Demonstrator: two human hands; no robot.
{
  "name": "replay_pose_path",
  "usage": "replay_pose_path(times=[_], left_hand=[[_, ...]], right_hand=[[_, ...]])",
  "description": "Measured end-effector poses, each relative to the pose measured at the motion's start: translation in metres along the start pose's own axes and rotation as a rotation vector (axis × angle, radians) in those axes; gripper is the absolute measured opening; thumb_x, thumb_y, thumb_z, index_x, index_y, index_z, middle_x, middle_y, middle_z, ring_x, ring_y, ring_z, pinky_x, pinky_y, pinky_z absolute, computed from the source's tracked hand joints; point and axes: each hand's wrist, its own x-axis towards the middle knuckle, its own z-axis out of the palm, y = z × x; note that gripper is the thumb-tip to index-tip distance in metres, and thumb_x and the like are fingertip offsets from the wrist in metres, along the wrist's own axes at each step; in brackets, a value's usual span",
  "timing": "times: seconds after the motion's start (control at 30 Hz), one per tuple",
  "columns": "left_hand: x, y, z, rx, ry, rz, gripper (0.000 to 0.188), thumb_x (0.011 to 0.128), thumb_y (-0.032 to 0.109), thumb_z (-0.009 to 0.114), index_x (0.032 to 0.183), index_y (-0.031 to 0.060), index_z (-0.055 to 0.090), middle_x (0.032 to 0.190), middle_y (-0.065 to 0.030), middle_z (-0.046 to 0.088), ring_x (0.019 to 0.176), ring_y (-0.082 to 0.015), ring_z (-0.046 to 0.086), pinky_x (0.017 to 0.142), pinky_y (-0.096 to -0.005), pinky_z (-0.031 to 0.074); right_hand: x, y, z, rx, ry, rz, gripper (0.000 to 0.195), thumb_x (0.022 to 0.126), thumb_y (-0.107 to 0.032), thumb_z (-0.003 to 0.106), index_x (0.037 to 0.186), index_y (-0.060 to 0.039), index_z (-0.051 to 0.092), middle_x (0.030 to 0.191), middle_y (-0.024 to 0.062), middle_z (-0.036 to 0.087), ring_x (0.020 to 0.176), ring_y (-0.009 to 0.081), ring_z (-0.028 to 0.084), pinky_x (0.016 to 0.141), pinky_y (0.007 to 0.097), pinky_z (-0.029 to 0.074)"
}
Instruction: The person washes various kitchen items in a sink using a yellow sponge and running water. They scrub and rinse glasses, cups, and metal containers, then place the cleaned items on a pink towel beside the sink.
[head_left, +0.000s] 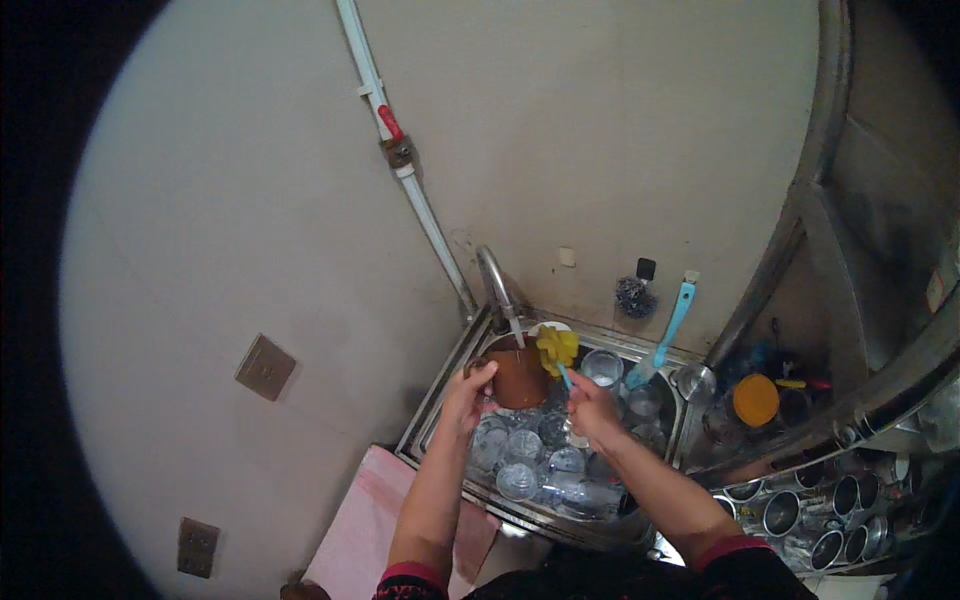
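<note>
A brown mug (520, 380) hangs over the sink, its handle gripped by my left hand (466, 391). Water runs from the curved metal faucet (495, 279) into or onto it. In my right hand (592, 409) is the thin blue handle of a yellow sponge brush (557, 349), whose head is just right of the mug's rim. Below both hands, the metal sink (520, 511) holds several clear glasses (517, 480), lying close together. Another clear glass (602, 367) stands right of the sponge.
A blue-handled brush (677, 315) and a steel scourer (636, 297) hang on the back wall. Several metal-rimmed cups (781, 513) stand at lower right, near a jar with an orange lid (755, 400). A pink cloth (360, 517) lies left of the sink. A pipe with a red-handled valve (396, 142) runs down the wall.
</note>
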Motion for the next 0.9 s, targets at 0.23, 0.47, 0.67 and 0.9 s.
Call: replay_pose_path(times=[0.23,0.47,0.67,0.9], left_hand=[[-0.002,0.030,0.052,1.282,-0.036,0.603,0.022,0.064,0.020,0.068,0.082,0.0071,0.064,0.097,-0.0082,0.058,0.081,-0.0262,0.056,0.068,-0.0353,0.047],[-0.020,0.038,0.079,1.741,-0.232,1.015,0.009,0.063,0.017,0.059,0.070,0.0140,0.064,0.080,-0.0054,0.054,0.079,-0.0217,0.055,0.080,-0.0584,0.035],[-0.032,0.040,0.085,1.931,-0.485,1.113,0.011,0.066,0.017,0.056,0.065,0.0109,0.066,0.073,-0.0045,0.055,0.075,-0.0213,0.055,0.085,-0.0623,0.031],[-0.057,0.031,0.077,1.866,-0.461,1.072,0.013,0.065,0.019,0.057,0.071,0.0120,0.066,0.075,-0.0036,0.056,0.076,-0.0211,0.056,0.090,-0.0603,0.026]], right_hand=[[0.004,0.020,-0.020,-0.228,0.186,-0.259,0.036,0.089,-0.011,0.042,0.124,-0.0153,0.048,0.063,-0.0029,0.045,0.046,0.0054,0.038,0.039,0.0216,0.032],[0.019,0.020,-0.035,-0.259,0.276,-0.444,0.038,0.089,-0.011,0.041,0.126,-0.0146,0.046,0.064,-0.0029,0.046,0.048,0.0050,0.039,0.041,0.0208,0.033],[-0.011,-0.015,-0.024,0.054,0.147,-0.177,0.038,0.091,-0.016,0.041,0.129,-0.0146,0.041,0.064,-0.0035,0.044,0.048,0.0042,0.038,0.039,0.0199,0.032],[-0.008,-0.013,-0.036,0.091,0.017,-0.285,0.041,0.088,-0.015,0.043,0.129,-0.0149,0.039,0.069,-0.0045,0.041,0.049,0.0051,0.036,0.040,0.0192,0.031]])
